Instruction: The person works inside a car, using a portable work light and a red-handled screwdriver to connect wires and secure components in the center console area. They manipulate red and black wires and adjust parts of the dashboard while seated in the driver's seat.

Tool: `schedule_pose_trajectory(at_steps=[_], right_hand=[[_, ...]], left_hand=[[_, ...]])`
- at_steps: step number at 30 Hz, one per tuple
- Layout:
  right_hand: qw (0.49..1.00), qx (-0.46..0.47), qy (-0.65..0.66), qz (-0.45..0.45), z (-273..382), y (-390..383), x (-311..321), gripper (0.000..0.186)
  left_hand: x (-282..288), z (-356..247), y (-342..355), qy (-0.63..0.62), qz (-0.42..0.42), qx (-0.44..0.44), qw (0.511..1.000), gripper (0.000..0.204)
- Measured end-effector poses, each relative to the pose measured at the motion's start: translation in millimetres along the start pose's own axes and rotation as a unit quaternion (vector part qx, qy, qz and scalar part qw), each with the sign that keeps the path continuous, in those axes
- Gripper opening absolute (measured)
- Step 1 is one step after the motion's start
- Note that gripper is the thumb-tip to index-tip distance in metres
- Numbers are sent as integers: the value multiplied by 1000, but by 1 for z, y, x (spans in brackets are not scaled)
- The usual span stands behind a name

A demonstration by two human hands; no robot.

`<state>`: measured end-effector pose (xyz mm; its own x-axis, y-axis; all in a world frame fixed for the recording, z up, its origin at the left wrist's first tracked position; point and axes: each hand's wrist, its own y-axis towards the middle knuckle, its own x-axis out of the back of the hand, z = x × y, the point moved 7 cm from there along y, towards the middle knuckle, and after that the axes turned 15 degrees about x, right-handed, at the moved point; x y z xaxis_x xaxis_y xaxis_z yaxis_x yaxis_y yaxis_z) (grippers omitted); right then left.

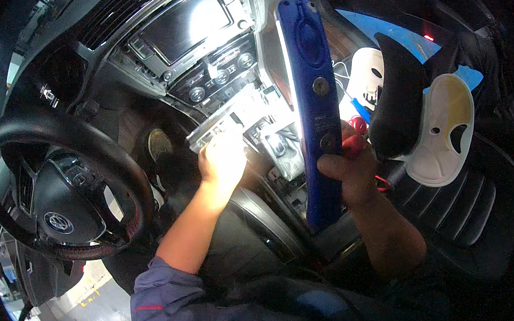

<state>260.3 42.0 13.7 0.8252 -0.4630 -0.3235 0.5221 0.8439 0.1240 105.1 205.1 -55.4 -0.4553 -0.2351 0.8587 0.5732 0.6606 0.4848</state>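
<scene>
My left hand [220, 157] is closed on the edge of a metallic trim piece [204, 132] at the centre console, washed out by glare. My right hand [349, 171] grips a long blue work-light bar [306, 55], whose lit side faces the console and lights up my left hand. A red object [355, 132] shows behind the bar at my right fingers; I cannot tell whether I hold it too. The gear selector [275, 142] sits in a loosened surround between my hands, partly hidden by glare. Above it are the control knobs [195, 94] and the screen [180, 22].
The steering wheel [70, 132] is at the left. On the passenger side lie white moulded pieces [437, 158], a curved black piece [394, 99], a blue-handled tool [359, 108] and blue material [420, 40]. The black ridged seat [454, 211] is at the right.
</scene>
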Motion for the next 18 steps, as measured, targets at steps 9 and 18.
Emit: schedule_pose_trajectory(at_steps=[9,18], right_hand=[[998,17,46,38,3,-2,-6,60],[999,-26,-18,-17,-7,-10,3,57]], left_hand=[[-26,5,-44,108,179,18,978,13],[-37,-7,-58,145,137,12,980,12]])
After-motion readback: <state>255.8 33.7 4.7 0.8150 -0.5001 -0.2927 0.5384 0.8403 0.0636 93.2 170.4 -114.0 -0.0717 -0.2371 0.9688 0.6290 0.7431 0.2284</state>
